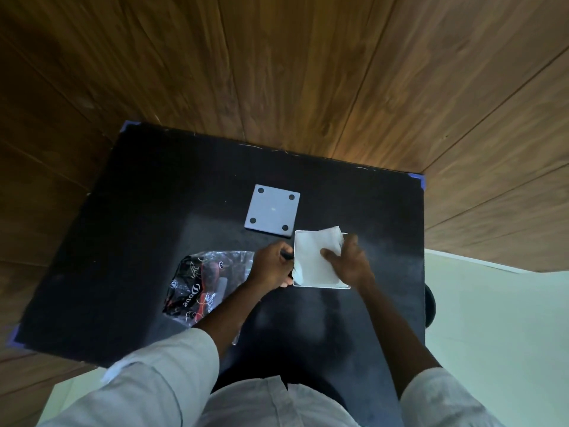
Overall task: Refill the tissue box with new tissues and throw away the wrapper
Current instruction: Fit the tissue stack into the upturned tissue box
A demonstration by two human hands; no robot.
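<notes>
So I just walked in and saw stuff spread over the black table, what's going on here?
A person is refilling a square tissue box that sits upside down and open. The right hand presses the stack of white tissues into it while the left hand steadies the box's left side. The box's bottom panel, with four dark feet, lies just behind on the table. The emptied plastic wrapper lies to the left, not yet thrown away.
</notes>
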